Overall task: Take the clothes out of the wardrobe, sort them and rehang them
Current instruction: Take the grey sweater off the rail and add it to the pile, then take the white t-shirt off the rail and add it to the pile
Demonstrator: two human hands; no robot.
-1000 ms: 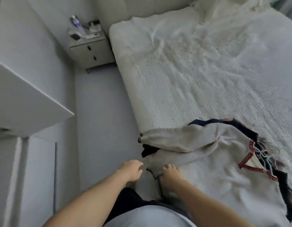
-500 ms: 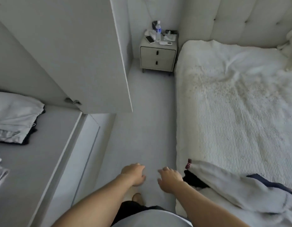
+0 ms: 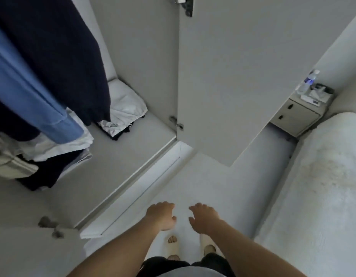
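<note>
Fingers of left hand (image 3: 161, 215) and right hand (image 3: 203, 217) hang loosely curled, holding nothing. Hanging navy garment (image 3: 59, 56) and blue shirt (image 3: 27, 92) lie far up-left of them.

Left hand (image 3: 160, 215), right hand (image 3: 203, 217) outstretched, empty (fingers loosely curled), apart.

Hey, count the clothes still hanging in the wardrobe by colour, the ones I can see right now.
Dark navy hanging garment: 1
Blue hanging garment: 1
Total: 2 in view. More may hang beyond the left edge of the frame; the folded piles below are not counted.
</note>
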